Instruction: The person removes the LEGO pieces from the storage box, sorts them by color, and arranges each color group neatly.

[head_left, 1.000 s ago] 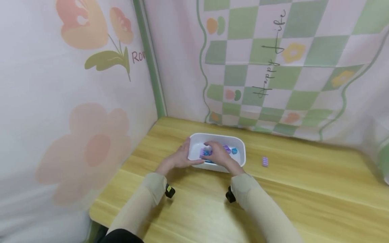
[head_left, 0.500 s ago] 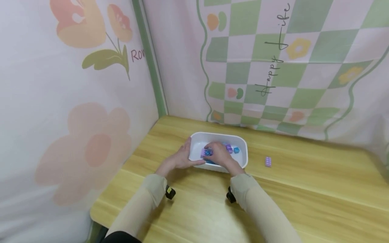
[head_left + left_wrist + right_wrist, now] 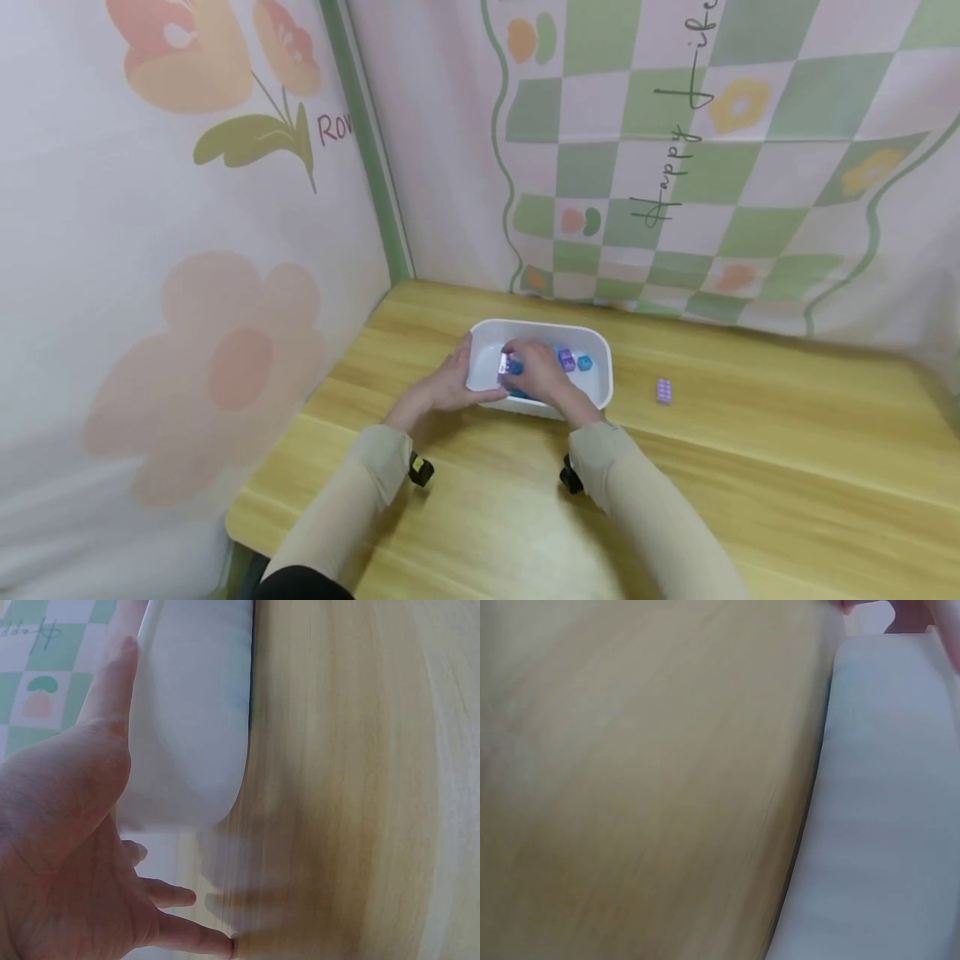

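A white plastic bin point(image 3: 543, 326) stands on the table with toy building bricks inside. In the head view my left hand point(image 3: 447, 382) rests against the bin's left end, its thumb along the front rim. The left wrist view shows the fingers of my left hand point(image 3: 75, 847) extended beside the bin wall. My right hand point(image 3: 542, 371) reaches into the bin and holds a small cluster of lavender and blue bricks point(image 3: 514, 365) between thumb and fingers. The hand partly hides that cluster. A purple brick point(image 3: 566, 359) and a small blue brick point(image 3: 584, 362) lie to its right in the bin.
A single lavender brick point(image 3: 663, 391) lies on the wooden table point(image 3: 750, 450) to the right of the bin. Behind the table hangs a checkered curtain point(image 3: 675, 175), and a floral curtain point(image 3: 225, 333) hangs at the left.
My right hand has turned the brick cluster slightly, so its pale side faces up. My left hand stays at the bin's end. The head view has shifted a little.
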`<state>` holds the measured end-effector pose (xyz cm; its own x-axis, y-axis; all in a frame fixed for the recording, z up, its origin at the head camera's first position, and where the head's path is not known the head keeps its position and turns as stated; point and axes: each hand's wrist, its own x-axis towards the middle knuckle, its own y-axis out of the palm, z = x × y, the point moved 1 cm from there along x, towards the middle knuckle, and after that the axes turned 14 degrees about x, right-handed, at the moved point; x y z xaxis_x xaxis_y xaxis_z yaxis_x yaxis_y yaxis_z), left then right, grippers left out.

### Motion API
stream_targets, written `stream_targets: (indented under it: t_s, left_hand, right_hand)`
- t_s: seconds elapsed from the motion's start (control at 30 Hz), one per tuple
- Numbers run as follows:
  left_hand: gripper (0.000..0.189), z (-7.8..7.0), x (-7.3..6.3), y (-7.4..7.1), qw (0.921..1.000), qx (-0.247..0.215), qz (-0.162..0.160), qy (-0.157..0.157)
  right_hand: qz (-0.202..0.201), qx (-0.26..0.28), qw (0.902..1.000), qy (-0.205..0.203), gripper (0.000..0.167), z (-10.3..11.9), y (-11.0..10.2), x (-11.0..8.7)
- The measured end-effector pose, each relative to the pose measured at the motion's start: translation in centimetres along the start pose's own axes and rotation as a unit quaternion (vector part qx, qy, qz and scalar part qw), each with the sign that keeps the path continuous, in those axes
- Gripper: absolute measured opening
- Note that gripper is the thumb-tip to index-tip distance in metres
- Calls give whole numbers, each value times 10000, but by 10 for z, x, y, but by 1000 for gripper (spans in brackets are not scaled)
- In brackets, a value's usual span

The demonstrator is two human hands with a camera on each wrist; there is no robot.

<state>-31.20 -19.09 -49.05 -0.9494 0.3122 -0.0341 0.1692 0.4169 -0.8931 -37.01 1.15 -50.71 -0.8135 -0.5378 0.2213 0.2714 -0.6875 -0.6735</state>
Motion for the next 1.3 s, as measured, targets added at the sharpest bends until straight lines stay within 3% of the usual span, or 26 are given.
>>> stream_targets:
  t_s: [0.23, 0.57, 0.77, 1.0, 1.3]
  left_hand:
    - [132, 3, 1, 2, 9997, 25, 162, -166]
    - [133, 3, 1, -1, 9997, -87, 167, -159]
    - [130, 2, 1, 0, 9993, 146, 243, -237]
    - [130, 1, -1, 2, 9986, 278, 333, -301]
    - [132, 2, 1, 3, 9987, 317, 251, -299]
  right_hand:
    - [-292, 484, 9983, 111, 42, 1, -1, 1]
    - [-360, 292, 9989, 102, 42, 8, -6, -2]
    - [-489, 598, 9968, 180, 47, 9, -9, -4]
    - [-865, 919, 9920, 71, 45, 5, -25, -17]
    - [-953, 868, 9914, -217, 47, 2, -52, -38]
